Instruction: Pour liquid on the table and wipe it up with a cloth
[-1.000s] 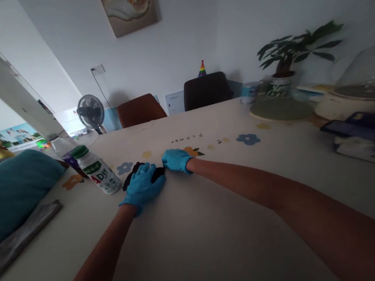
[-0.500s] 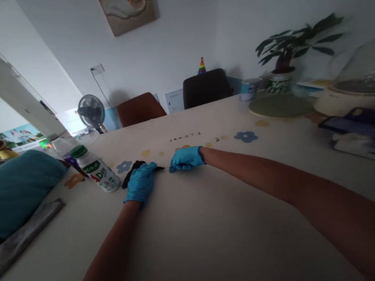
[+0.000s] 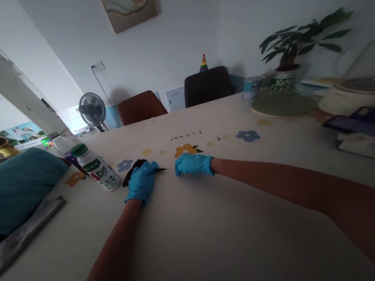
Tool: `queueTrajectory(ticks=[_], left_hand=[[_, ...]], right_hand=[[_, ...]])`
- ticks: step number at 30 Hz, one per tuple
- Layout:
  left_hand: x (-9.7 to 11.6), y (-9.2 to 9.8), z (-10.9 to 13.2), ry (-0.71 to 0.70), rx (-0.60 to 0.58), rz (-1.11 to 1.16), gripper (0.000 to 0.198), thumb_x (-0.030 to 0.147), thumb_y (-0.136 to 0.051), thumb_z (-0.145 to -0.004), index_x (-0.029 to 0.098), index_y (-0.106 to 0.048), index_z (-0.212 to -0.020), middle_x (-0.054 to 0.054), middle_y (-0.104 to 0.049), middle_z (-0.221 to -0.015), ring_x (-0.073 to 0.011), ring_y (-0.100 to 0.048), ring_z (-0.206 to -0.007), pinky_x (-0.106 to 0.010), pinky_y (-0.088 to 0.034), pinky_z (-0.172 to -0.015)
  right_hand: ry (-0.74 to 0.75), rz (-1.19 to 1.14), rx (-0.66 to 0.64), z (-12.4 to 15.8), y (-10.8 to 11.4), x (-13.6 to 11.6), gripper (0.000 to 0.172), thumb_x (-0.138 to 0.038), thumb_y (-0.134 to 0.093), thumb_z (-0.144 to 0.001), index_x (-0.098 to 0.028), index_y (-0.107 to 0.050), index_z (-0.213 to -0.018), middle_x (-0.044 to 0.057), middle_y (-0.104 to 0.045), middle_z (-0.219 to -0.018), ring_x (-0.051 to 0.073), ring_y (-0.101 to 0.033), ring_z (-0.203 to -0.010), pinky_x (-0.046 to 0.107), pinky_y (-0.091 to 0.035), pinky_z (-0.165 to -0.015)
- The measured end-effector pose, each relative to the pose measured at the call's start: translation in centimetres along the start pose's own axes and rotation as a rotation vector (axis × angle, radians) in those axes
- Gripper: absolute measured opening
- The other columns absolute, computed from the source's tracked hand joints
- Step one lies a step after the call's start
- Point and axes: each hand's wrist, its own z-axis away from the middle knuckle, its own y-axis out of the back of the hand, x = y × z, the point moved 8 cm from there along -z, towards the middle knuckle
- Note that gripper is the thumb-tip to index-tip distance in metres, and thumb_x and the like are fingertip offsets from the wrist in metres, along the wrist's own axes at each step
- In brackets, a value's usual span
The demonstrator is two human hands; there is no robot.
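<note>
Both my hands wear blue gloves and rest on the cream table (image 3: 221, 229) with its flower print. My left hand (image 3: 141, 182) lies flat on a small black cloth (image 3: 134, 168), fingers stretched over it and pressing it down. My right hand (image 3: 192, 164) rests on the tabletop just to the right of the cloth, apart from it, fingers loosely curled with nothing seen in them. A white drink bottle with a green cap (image 3: 95, 167) stands just left of the cloth.
A teal cushion (image 3: 9, 189) and a grey cloth (image 3: 22, 235) lie at the left edge. A clear bottle (image 3: 61, 144) stands behind the white one. At the right are a potted plant (image 3: 287, 59), a round green mat (image 3: 282, 105), a domed appliance (image 3: 368, 82) and dark flat items (image 3: 366, 122). Two chairs (image 3: 175, 99) stand at the far side.
My right hand has let go of the black cloth's right end and slid to the right. My left hand has stayed on the cloth.
</note>
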Motion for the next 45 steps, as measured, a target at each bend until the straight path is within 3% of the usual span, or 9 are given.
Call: queueTrajectory(ticks=[8, 15, 18, 21, 25, 28, 32, 38, 45], left_hand=[[-0.4, 0.4, 0.0, 0.059, 0.023, 0.097, 0.041, 0.032, -0.048, -0.103, 0.020, -0.066, -0.138, -0.013, -0.064, -0.141, -0.0298, -0.058, -0.132, -0.046, -0.041, -0.120], [-0.9, 4.8, 2.7, 0.159, 0.162, 0.462, 0.045, 0.027, -0.043, -0.100, 0.018, -0.061, -0.140, -0.007, -0.059, -0.149, -0.0204, -0.053, -0.139, -0.037, -0.035, -0.125], [-2.1, 6.2, 6.8, 0.197, 0.180, 0.398, 0.045, 0.028, -0.044, -0.099, 0.021, -0.063, -0.139, -0.005, -0.063, -0.144, -0.0234, -0.056, -0.136, -0.042, -0.039, -0.123], [-4.8, 6.5, 11.3, 0.255, 0.138, 0.210, 0.051, 0.034, -0.045, -0.098, 0.018, -0.059, -0.144, -0.010, -0.061, -0.145, -0.0279, -0.057, -0.135, -0.047, -0.040, -0.122], [-8.8, 6.5, 15.2, 0.325, 0.093, 0.026, 0.059, 0.038, -0.041, -0.099, 0.010, -0.052, -0.149, -0.016, -0.051, -0.155, -0.0295, -0.047, -0.145, -0.048, -0.029, -0.129], [-10.5, 6.6, 16.1, 0.402, 0.100, 0.021, 0.059, 0.040, -0.039, -0.100, 0.012, -0.050, -0.150, -0.014, -0.049, -0.157, -0.0272, -0.044, -0.147, -0.045, -0.027, -0.130], [-11.1, 6.7, 16.2, 0.480, 0.146, 0.111, 0.060, 0.040, -0.039, -0.099, 0.012, -0.049, -0.151, -0.013, -0.049, -0.157, -0.0254, -0.044, -0.148, -0.043, -0.028, -0.129], [-12.2, 7.2, 16.6, 0.593, 0.246, 0.291, 0.056, 0.039, -0.038, -0.101, 0.014, -0.051, -0.149, -0.010, -0.047, -0.159, -0.0242, -0.042, -0.149, -0.044, -0.026, -0.131], [-12.8, 8.6, 16.6, 0.632, 0.423, 0.469, 0.047, 0.032, -0.046, -0.099, 0.015, -0.060, -0.141, -0.012, -0.048, -0.158, -0.0262, -0.039, -0.151, -0.044, -0.020, -0.132]], right_hand=[[-0.354, -0.086, 0.108, 2.0, 3.0, 3.1, 0.016, -0.015, -0.056, -0.092, -0.016, -0.068, -0.082, 0.006, -0.068, -0.068, 0.017, -0.063, -0.056, 0.029, -0.053, -0.055], [-0.335, 0.072, 0.423, 2.2, 7.4, 2.2, 0.019, -0.018, -0.043, -0.100, -0.017, -0.062, -0.100, 0.009, -0.069, -0.090, 0.019, -0.064, -0.082, 0.026, -0.048, -0.069], [-0.212, 0.091, 0.369, 0.5, 5.3, -0.1, 0.021, -0.026, -0.047, -0.101, -0.017, -0.065, -0.095, 0.009, -0.072, -0.100, 0.021, -0.065, -0.094, 0.028, -0.050, -0.083], [-0.043, 0.133, 0.240, -2.5, 0.7, -3.3, 0.027, -0.035, -0.053, -0.100, -0.018, -0.072, -0.109, 0.011, -0.072, -0.124, 0.027, -0.064, -0.117, 0.034, -0.047, -0.103], [0.082, 0.310, 0.088, -7.3, -5.5, -6.7, 0.068, -0.051, -0.054, -0.098, -0.017, -0.048, -0.157, 0.017, -0.035, -0.167, 0.037, -0.034, -0.153, 0.052, -0.032, -0.122], [0.071, 0.405, 0.010, -10.7, -8.2, -7.5, 0.073, -0.057, -0.046, -0.101, -0.021, -0.037, -0.164, 0.013, -0.024, -0.173, 0.039, -0.020, -0.158, 0.066, -0.020, -0.124], [0.055, 0.428, 0.014, -14.9, -8.3, -7.2, 0.063, -0.051, -0.038, -0.104, -0.026, -0.041, -0.162, 0.009, -0.027, -0.172, 0.033, -0.022, -0.158, 0.061, -0.017, -0.126], [-0.097, 0.452, 0.156, -19.4, -5.2, -4.6, 0.059, -0.037, -0.027, -0.106, -0.014, -0.050, -0.154, 0.020, -0.034, -0.167, 0.033, -0.030, -0.153, 0.057, -0.022, -0.123], [0.014, 0.476, 0.093, -16.8, -5.7, -4.9, 0.066, -0.057, -0.032, -0.105, -0.021, -0.048, -0.158, 0.014, -0.035, -0.168, 0.034, -0.028, -0.155, 0.054, -0.018, -0.125]])
